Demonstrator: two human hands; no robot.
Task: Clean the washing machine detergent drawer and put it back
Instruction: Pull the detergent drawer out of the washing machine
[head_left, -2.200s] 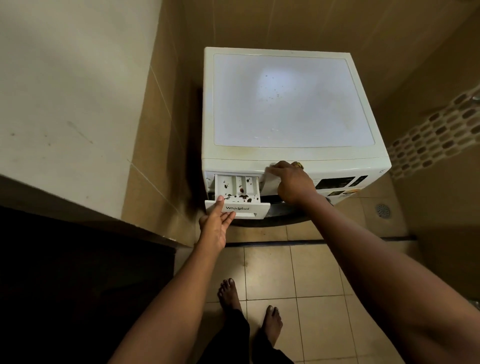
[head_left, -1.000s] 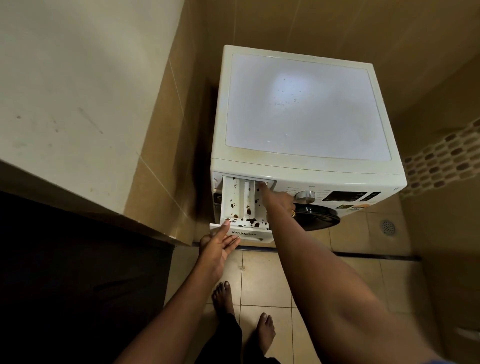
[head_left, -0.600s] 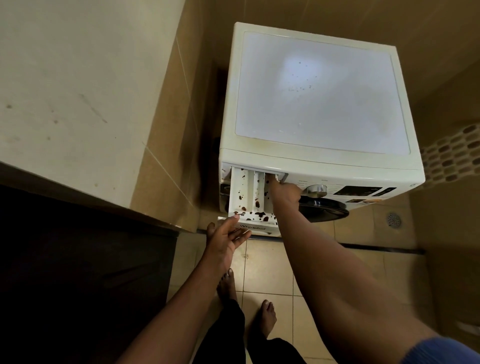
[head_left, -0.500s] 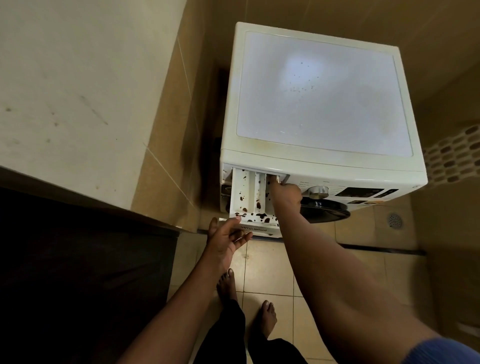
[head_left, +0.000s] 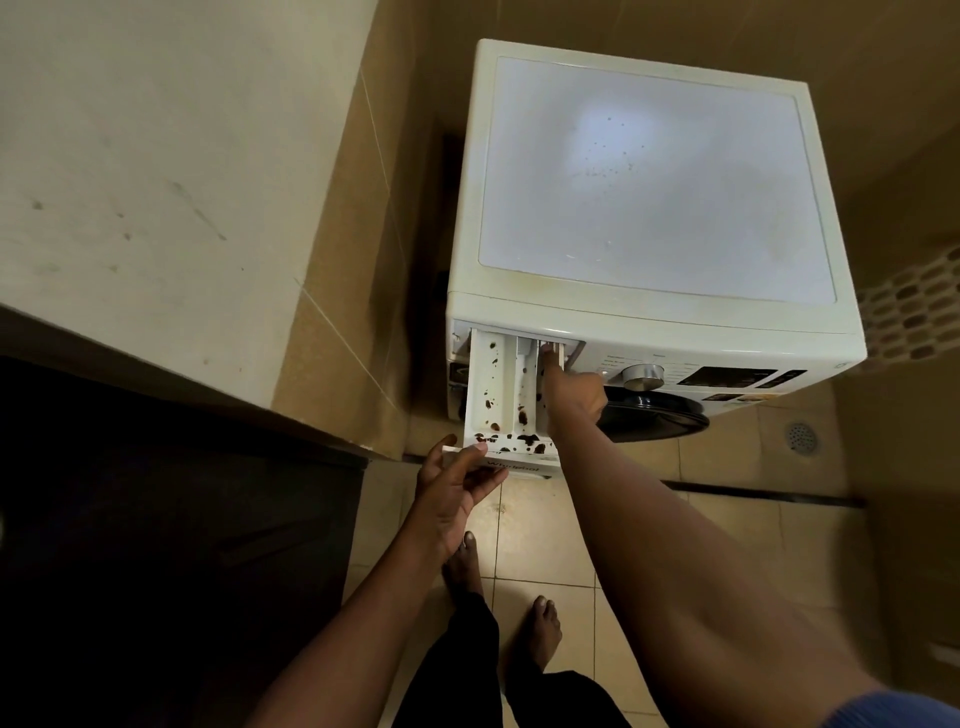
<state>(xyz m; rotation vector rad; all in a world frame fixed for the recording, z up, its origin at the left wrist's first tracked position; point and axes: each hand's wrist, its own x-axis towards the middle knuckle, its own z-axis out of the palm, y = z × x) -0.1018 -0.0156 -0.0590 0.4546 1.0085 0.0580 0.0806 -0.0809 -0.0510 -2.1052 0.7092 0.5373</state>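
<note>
The white washing machine (head_left: 654, 176) stands against the tiled wall. Its detergent drawer (head_left: 498, 395) is pulled far out at the front left. Dark brown stains spot the drawer's compartments. My left hand (head_left: 452, 493) holds the drawer's front panel, thumb on top and fingers underneath. My right hand (head_left: 576, 395) reaches into the right compartment, with its index finger stretched to the back of the drawer near the slot and the other fingers curled.
A silver dial (head_left: 643, 375) and the dark round door (head_left: 649, 415) sit right of the drawer. A pale wall block (head_left: 156, 182) and a dark area lie to the left. A floor drain (head_left: 802, 437) is at right. My bare feet (head_left: 467, 561) stand on beige tiles.
The drawer has slid further out of the machine. My right hand moved from the panel top into the drawer's right compartment. My left hand stayed at the drawer front.
</note>
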